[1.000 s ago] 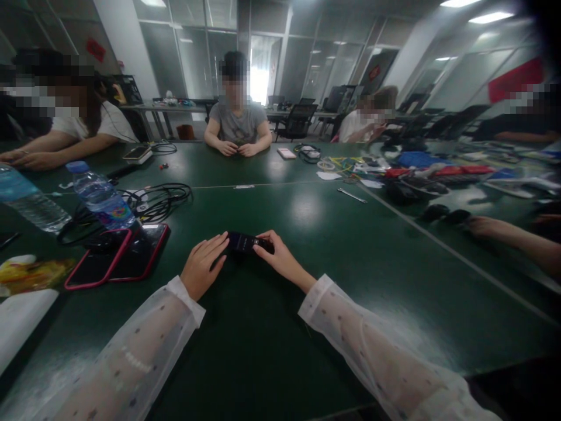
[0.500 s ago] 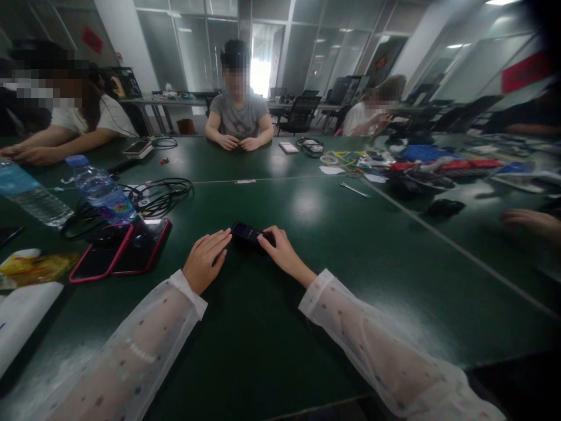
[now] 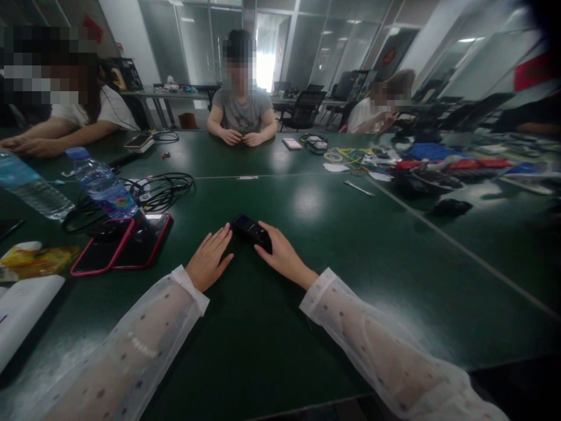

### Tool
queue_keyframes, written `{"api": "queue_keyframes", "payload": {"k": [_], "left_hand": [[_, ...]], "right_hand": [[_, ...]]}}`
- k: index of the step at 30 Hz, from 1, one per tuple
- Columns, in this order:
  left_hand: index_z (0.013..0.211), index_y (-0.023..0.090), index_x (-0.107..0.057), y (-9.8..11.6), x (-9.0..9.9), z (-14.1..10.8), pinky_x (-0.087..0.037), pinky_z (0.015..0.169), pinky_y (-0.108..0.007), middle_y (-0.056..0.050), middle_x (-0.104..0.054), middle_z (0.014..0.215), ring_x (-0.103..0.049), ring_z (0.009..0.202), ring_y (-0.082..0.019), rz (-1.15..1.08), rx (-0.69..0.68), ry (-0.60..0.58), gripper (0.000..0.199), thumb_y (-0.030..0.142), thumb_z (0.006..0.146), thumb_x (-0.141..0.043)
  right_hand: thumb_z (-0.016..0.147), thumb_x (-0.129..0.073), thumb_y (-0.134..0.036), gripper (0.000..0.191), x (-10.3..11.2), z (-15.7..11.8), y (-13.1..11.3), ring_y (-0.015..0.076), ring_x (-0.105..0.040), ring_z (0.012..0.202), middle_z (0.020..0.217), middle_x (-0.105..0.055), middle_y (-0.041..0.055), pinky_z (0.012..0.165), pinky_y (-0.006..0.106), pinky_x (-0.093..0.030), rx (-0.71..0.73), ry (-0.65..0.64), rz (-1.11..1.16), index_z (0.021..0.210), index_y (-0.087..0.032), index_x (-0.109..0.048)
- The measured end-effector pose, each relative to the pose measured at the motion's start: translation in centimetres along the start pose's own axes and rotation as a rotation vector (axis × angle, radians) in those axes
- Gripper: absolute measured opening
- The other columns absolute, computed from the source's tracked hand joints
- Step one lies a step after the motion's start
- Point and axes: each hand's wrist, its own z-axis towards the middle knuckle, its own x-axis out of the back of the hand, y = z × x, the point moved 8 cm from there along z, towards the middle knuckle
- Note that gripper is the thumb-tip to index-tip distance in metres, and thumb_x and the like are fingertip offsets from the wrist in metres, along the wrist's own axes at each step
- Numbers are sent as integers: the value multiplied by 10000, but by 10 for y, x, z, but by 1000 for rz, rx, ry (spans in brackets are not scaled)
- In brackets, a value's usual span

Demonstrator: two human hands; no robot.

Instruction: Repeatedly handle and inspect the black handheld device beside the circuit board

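A small black handheld device with a little screen [image 3: 250, 227] lies slantwise on the dark green table [image 3: 258, 327]. My right hand [image 3: 283, 251] grips its right end, thumb on the near side and fingers along the far side. Spread flat on the table, my left hand [image 3: 209, 257] has its fingertips close to the device's left end; whether they touch it I cannot tell. Its thumb is held apart from the fingers. Both forearms wear sheer white sleeves with dark spots.
Left of my hands are two phones with red-pink edges [image 3: 146, 242], a plastic bottle [image 3: 103, 187], coiled black cables [image 3: 169, 190] and a yellow packet [image 3: 39, 263]. A wrench [image 3: 359, 188] lies to the right, before a cluttered heap [image 3: 438, 161]. Several people sit around the table.
My right thumb has slid off the device's top face to its near side. My left thumb has spread further from its fingers. The view has shifted slightly.
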Motion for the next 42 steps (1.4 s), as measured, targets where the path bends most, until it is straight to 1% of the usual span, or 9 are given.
{"api": "queue_keyframes", "payload": {"k": [3,7,11,17,20,22,25,30,42], "left_hand": [[1496,109,-225,-6,-6,-1,-214,1158,-482,-170,-220,1560,-231,1434,-268,-15,22,-11,633,415,969,-396],[1497,114,-221,-10,-12,-2,-238,1153,-484,-176,-242,1553,-241,1430,-273,6,23,-28,641,449,972,-374],[1488,98,-236,-10,-13,-3,-249,1152,-480,-181,-256,1547,-235,1431,-270,53,26,-33,630,461,982,-333],[1462,48,-280,-10,-15,-2,-245,1160,-463,-197,-272,1537,-247,1427,-269,96,49,-80,649,490,987,-282],[1459,48,-289,-11,-16,-2,-247,1160,-462,-193,-284,1534,-257,1425,-265,97,57,-106,650,496,988,-266],[1459,56,-293,-11,-16,-2,-251,1159,-457,-186,-288,1534,-267,1421,-261,95,64,-120,652,505,987,-258],[1457,49,-294,-11,-16,-2,-238,1165,-446,-186,-285,1536,-265,1422,-262,99,75,-135,654,503,987,-251],[1459,65,-297,-10,-14,-2,-252,1160,-450,-178,-297,1533,-286,1415,-257,98,77,-130,651,511,986,-255],[1441,22,-320,-10,-15,-2,-247,1162,-445,-193,-304,1525,-282,1416,-265,114,80,-144,665,503,987,-253]], "right_hand": [[881,-574,-340,636,0,2,5,286,-499,1236,1354,-504,132,1049,522,-409,-20,22,-11,1449,-241,-305],[870,-598,-360,662,-2,4,12,292,-508,1234,1352,-517,141,1040,522,-421,-42,66,-37,1453,-227,-313],[880,-582,-332,618,5,3,7,288,-504,1252,1363,-520,136,1044,523,-420,-14,163,-27,1437,-220,-339],[905,-536,-339,605,44,-1,-2,269,-491,1273,1406,-484,134,1056,488,-420,40,442,-49,1450,-211,-308],[899,-538,-351,592,67,-2,16,275,-490,1272,1397,-489,151,1060,497,-407,5,562,-104,1432,-190,-335],[891,-540,-347,579,76,0,36,288,-492,1267,1375,-507,163,1049,513,-410,-39,590,-141,1412,-169,-361],[870,-549,-319,566,81,3,67,307,-497,1258,1349,-523,194,1048,520,-405,-107,568,-176,1376,-114,-400],[850,-537,-286,552,66,8,104,343,-528,1195,1282,-547,227,1006,551,-429,-169,393,-241,1349,-81,-425],[885,-459,-260,564,57,10,111,354,-471,1198,1257,-496,246,992,563,-424,-158,353,-335,1396,-52,-344]]}}
